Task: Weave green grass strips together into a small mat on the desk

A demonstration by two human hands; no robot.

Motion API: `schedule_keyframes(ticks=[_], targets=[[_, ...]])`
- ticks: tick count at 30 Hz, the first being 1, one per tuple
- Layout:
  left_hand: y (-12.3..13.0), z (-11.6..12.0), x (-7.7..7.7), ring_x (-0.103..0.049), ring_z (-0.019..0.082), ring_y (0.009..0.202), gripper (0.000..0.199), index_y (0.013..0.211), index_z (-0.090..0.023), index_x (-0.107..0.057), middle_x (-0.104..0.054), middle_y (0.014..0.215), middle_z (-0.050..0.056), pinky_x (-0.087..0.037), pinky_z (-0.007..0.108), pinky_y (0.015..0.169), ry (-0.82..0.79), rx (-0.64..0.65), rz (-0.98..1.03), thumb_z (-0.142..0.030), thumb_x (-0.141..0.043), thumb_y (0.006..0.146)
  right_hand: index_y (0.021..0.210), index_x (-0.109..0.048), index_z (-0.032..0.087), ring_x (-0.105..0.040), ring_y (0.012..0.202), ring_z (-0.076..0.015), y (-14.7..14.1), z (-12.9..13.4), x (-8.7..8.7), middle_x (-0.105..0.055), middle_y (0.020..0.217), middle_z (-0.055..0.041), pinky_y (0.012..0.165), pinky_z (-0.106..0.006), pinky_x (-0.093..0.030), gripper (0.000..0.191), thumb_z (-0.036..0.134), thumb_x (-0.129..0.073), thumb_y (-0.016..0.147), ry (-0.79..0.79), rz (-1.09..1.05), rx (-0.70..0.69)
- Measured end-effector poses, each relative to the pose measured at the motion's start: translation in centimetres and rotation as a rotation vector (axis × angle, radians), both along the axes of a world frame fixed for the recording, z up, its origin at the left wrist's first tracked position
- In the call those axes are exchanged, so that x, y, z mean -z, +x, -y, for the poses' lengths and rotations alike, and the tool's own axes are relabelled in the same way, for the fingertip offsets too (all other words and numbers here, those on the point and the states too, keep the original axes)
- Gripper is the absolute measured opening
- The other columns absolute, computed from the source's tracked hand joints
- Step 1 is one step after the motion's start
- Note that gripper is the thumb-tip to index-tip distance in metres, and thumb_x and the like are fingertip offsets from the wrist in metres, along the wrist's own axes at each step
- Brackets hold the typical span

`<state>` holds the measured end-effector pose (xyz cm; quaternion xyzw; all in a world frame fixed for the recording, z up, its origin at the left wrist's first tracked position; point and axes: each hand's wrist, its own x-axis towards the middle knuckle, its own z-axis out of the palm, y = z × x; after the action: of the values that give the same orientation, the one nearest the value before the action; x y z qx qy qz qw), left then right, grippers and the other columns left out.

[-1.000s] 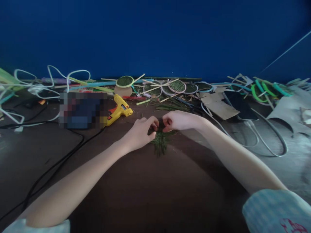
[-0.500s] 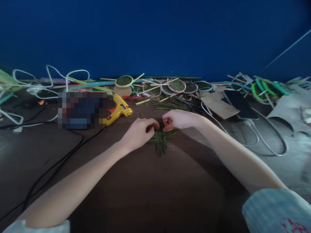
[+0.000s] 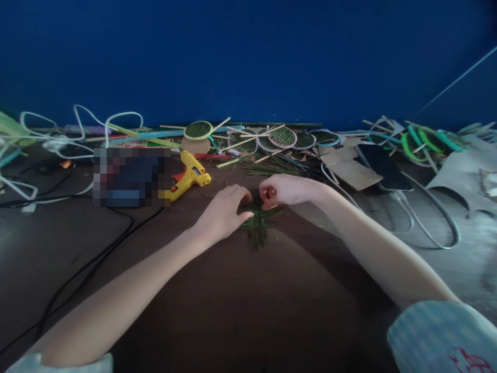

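A small woven patch of green leaf strips (image 3: pixel 257 228) lies flat on the dark table, its loose ends spreading out at the sides and toward me. My left hand (image 3: pixel 223 212) is at its left edge, thumb and fingers apart, the thumb tip resting at the weave. On the far right side of the patch, my right hand (image 3: pixel 282 190) has its fingers curled in a pinch on the leaf strips. Its fingertips partly hide what they grip. The top of the weave lies in shadow between both hands.
A yellow glue gun (image 3: pixel 188 178) lies left of my hands, its black cord (image 3: pixel 112 243) running toward me. Round woven pieces (image 3: pixel 282 137), thin sticks and loose leaf strips line the blue wall. Cardboard (image 3: pixel 355 168), a phone (image 3: pixel 382 166) and a pale cable (image 3: pixel 452 228) are at right.
My left hand has opened, its thumb and index finger moving apart at the weave. The right hand stays almost in the same place, still pinched.
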<state>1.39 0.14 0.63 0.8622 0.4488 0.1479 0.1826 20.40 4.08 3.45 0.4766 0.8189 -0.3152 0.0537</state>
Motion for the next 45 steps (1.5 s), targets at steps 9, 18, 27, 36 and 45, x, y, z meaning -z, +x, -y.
schedule_keyframes(ticks=[9,18,27,36,45], targets=[[-0.1,0.0,-0.3,-0.053,0.017,0.075,0.015,0.077,-0.016,-0.056,-0.056,0.075,0.001,-0.039,0.027,0.068,0.033,0.017,-0.057,-0.026,-0.066,0.075,0.069,-0.056,0.018,-0.044,0.057,-0.01,0.1,-0.2,0.3,-0.052,0.065,0.0015,0.053,-0.024,-0.027,0.021,0.037,-0.065,0.064,-0.003,-0.035,-0.011],[-0.1,-0.2,-0.3,-0.053,0.017,0.076,0.013,0.077,-0.016,-0.056,-0.054,0.075,0.001,-0.039,0.027,0.068,0.034,0.049,-0.058,-0.026,-0.064,0.076,0.07,-0.058,0.017,-0.044,0.055,-0.0099,0.5,-0.4,0.2,-0.052,0.062,0.0016,0.05,-0.024,-0.028,0.02,0.036,-0.064,0.065,-0.049,-0.039,-0.05],[0.3,0.4,-0.2,-0.055,0.014,0.079,0.017,0.087,-0.019,-0.051,-0.057,0.084,0.0,-0.043,0.027,0.071,-0.095,-0.006,0.111,-0.013,-0.061,0.074,0.075,-0.059,0.016,-0.046,0.058,-0.0099,0.3,-0.2,-0.6,-0.057,0.07,-0.0007,0.051,-0.023,-0.031,0.016,0.028,-0.064,0.066,-0.045,0.068,-0.048],[0.3,0.5,0.0,-0.059,0.014,0.079,0.016,0.089,-0.02,-0.052,-0.063,0.087,0.001,-0.045,0.028,0.072,-0.174,0.028,0.162,-0.013,-0.054,0.075,0.075,-0.06,0.017,-0.047,0.056,-0.0102,0.6,0.0,-0.9,-0.059,0.068,-0.0013,0.049,-0.023,-0.03,0.014,0.027,-0.062,0.066,-0.066,0.108,-0.042],[0.4,0.4,-0.1,-0.059,0.015,0.075,0.008,0.081,-0.019,-0.052,-0.062,0.079,-0.001,-0.043,0.027,0.067,-0.15,0.003,0.137,-0.016,-0.056,0.074,0.065,-0.057,0.017,-0.044,0.054,-0.0095,1.2,0.2,-2.3,-0.055,0.063,0.0001,0.05,-0.024,-0.03,0.016,0.032,-0.058,0.069,-0.124,0.051,-0.047]])
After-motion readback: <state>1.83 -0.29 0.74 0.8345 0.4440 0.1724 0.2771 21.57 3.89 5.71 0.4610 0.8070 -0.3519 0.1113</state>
